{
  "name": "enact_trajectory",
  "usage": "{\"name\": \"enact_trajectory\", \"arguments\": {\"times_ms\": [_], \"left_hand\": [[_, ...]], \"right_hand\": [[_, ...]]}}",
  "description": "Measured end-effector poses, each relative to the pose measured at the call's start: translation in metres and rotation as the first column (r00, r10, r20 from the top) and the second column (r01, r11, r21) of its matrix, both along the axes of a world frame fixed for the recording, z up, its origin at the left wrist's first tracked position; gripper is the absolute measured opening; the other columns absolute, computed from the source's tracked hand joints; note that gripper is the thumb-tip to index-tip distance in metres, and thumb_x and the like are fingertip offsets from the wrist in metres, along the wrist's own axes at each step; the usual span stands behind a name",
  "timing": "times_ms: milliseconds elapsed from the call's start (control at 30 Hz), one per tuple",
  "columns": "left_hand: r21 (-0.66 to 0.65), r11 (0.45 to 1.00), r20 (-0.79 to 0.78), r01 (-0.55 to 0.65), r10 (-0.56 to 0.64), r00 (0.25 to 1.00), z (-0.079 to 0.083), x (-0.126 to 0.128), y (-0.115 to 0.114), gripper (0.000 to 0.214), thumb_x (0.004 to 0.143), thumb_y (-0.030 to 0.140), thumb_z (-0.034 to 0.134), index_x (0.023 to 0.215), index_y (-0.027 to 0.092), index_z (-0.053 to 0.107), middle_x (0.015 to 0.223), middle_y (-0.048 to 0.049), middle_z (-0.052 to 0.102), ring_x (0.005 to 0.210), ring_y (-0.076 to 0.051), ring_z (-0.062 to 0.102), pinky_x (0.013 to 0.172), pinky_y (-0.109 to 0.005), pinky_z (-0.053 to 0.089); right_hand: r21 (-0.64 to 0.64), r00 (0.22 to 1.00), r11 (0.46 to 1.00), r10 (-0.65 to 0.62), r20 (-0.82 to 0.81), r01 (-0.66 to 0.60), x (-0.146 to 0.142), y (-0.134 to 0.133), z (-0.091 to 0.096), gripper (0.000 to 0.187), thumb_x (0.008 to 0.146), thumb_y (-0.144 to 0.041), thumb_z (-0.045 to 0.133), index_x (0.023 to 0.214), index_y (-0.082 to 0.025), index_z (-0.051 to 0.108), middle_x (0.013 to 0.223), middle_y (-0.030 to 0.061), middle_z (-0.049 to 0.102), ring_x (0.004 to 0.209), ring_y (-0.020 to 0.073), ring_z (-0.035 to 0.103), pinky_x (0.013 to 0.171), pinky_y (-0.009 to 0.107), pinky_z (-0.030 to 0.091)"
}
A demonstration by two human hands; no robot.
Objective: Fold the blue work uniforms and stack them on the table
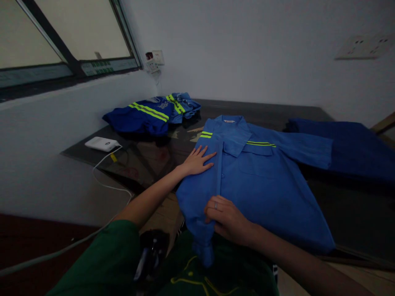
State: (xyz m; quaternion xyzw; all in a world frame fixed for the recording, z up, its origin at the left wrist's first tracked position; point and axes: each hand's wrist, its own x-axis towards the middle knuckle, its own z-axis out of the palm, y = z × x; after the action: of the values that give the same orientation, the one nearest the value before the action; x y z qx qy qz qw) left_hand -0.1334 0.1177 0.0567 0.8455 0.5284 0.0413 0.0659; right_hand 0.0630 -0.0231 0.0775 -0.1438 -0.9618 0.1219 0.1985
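Note:
A blue work shirt (pixel 262 185) with yellow-green reflective stripes lies spread face up on a dark glass table (pixel 148 160), collar toward the wall. My left hand (pixel 197 161) lies flat and open on the shirt's left shoulder, fingers stretched toward the collar. My right hand (pixel 226 218) is closed on a fold of the shirt's fabric near its lower left edge, where the cloth bunches and hangs off the table's near edge. A ring shows on one finger of that hand.
A pile of folded blue garments with reflective stripes (pixel 152 113) sits at the table's far left. A dark blue garment (pixel 342 144) lies at the right. A white power bank (pixel 101 144) with a cable lies on the left corner. Wall sockets (pixel 154 59) sit near the window.

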Motion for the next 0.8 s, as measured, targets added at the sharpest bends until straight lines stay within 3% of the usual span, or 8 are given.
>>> {"name": "enact_trajectory", "arguments": {"times_ms": [100,333,467,567,633,700,733,800], "left_hand": [[-0.021,1.0,0.007,0.016,-0.016,1.0,0.0,-0.003,0.003,0.065,0.089,0.065,0.036,0.147,0.038,0.027,0.159,-0.0028,0.012,0.144,-0.036,0.008,0.114,-0.055,0.012],[0.019,1.0,0.039,0.012,-0.012,0.999,-0.007,-0.002,0.003,0.07,0.086,0.069,0.038,0.147,0.037,0.027,0.158,-0.0026,0.017,0.144,-0.034,0.01,0.115,-0.053,0.011],[0.043,0.998,0.262,-0.052,0.039,0.964,0.001,-0.004,0.008,0.057,0.092,0.056,0.037,0.142,0.029,0.039,0.152,-0.0057,0.034,0.142,-0.027,0.025,0.115,-0.047,0.02],[0.074,0.973,0.635,-0.219,0.123,0.763,0.02,-0.016,-0.008,0.044,0.096,0.041,0.032,0.128,0.018,0.051,0.133,-0.0114,0.055,0.125,-0.021,0.05,0.106,-0.039,0.038],[0.022,0.957,0.823,-0.288,0.146,0.549,0.034,-0.029,-0.038,0.038,0.093,0.041,0.039,0.117,0.017,0.056,0.117,-0.011,0.064,0.107,-0.02,0.061,0.093,-0.035,0.048],[-0.125,0.959,0.895,-0.252,0.219,0.389,0.041,-0.044,-0.083,0.034,0.09,0.045,0.044,0.107,0.018,0.057,0.098,-0.0069,0.068,0.082,-0.017,0.067,0.075,-0.031,0.053],[-0.228,0.951,0.88,-0.209,0.293,0.373,0.042,-0.051,-0.107,0.033,0.089,0.047,0.046,0.1,0.019,0.059,0.086,-0.0042,0.069,0.069,-0.015,0.065,0.066,-0.028,0.053],[-0.486,0.87,0.74,-0.082,0.459,0.492,0.033,-0.063,-0.151,0.041,0.088,0.053,0.043,0.08,0.018,0.062,0.066,-0.002,0.065,0.053,-0.014,0.061,0.055,-0.026,0.049]], "right_hand": [[0.033,0.998,0.999,-0.029,0.062,0.027,0.002,-0.015,-0.007,0.009,0.088,-0.014,0.051,0.083,-0.019,0.057,0.078,0.0028,0.062,0.075,0.0164,0.05,0.068,0.03,0.035],[0.188,0.985,0.982,-0.026,0.168,-0.006,-0.009,-0.031,-0.05,0.017,0.094,-0.014,0.047,0.083,-0.019,0.058,0.07,0.0011,0.063,0.07,0.0172,0.052,0.065,0.032,0.033],[0.17,0.965,0.985,-0.055,0.258,0.011,-0.013,-0.038,-0.059,0.011,0.091,-0.015,0.052,0.087,-0.018,0.061,0.079,0.0046,0.066,0.078,0.0183,0.056,0.069,0.032,0.038],[0.072,0.954,0.997,-0.022,0.3,0.001,-0.003,-0.042,-0.036,0.007,0.088,-0.016,0.057,0.09,-0.018,0.063,0.09,0.0056,0.067,0.085,0.0184,0.058,0.073,0.032,0.042],[-0.066,0.964,0.998,0.026,0.263,-0.009,0.007,-0.034,-0.007,0.006,0.086,-0.019,0.06,0.091,-0.02,0.063,0.09,0.0034,0.066,0.085,0.0171,0.058,0.071,0.029,0.043],[-0.203,0.983,0.976,-0.036,0.178,0.073,0.015,-0.014,0.022,0.005,0.087,-0.022,0.06,0.09,-0.021,0.064,0.088,0.0017,0.066,0.081,0.0152,0.059,0.067,0.025,0.042],[-0.249,0.982,0.955,-0.131,0.135,0.162,0.018,0.002,0.035,0.006,0.088,-0.023,0.058,0.089,-0.021,0.064,0.085,0.0016,0.066,0.078,0.0145,0.06,0.065,0.024,0.042],[-0.3,0.92,0.87,-0.378,0.105,0.392,0.02,0.037,0.049,0.012,0.091,-0.024,0.053,0.088,-0.02,0.064,0.08,0.0022,0.067,0.072,0.0146,0.061,0.064,0.024,0.042]]}}
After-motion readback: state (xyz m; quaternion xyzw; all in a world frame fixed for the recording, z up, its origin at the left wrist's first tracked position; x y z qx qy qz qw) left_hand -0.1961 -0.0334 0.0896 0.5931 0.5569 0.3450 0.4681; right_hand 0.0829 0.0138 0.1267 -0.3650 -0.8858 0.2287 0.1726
